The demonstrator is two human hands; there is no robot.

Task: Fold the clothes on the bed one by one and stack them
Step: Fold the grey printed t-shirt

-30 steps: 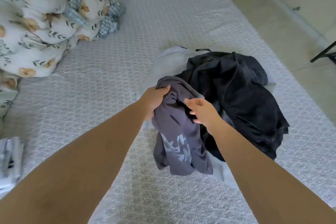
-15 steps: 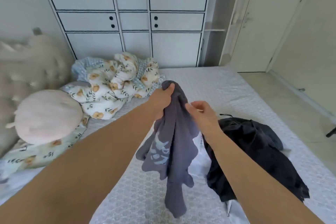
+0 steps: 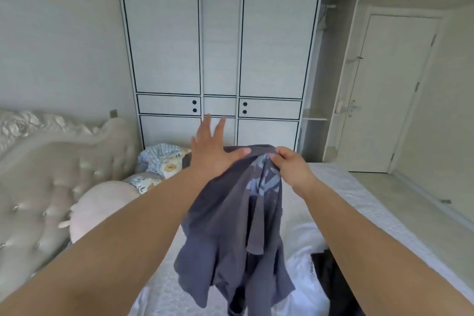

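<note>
A dark grey T-shirt (image 3: 238, 228) with a pale print hangs in the air above the bed (image 3: 359, 202). My right hand (image 3: 288, 164) pinches its top edge. My left hand (image 3: 211, 151) is spread flat with straight fingers, the thumb lying on the shirt's upper edge. Below at the bottom right lie a white garment (image 3: 305, 261) and a black garment (image 3: 331, 287), partly hidden by the shirt and my right arm.
A floral duvet (image 3: 161, 164) and a round pink cushion (image 3: 100, 205) lie at the bed's left, against a tufted headboard (image 3: 51, 169). A white wardrobe (image 3: 218, 59) stands behind the bed, a door (image 3: 395, 90) to the right.
The shirt has been lifted higher off the pile. My left hand has let go of its grip and spread open. The view has tilted up toward the wardrobe.
</note>
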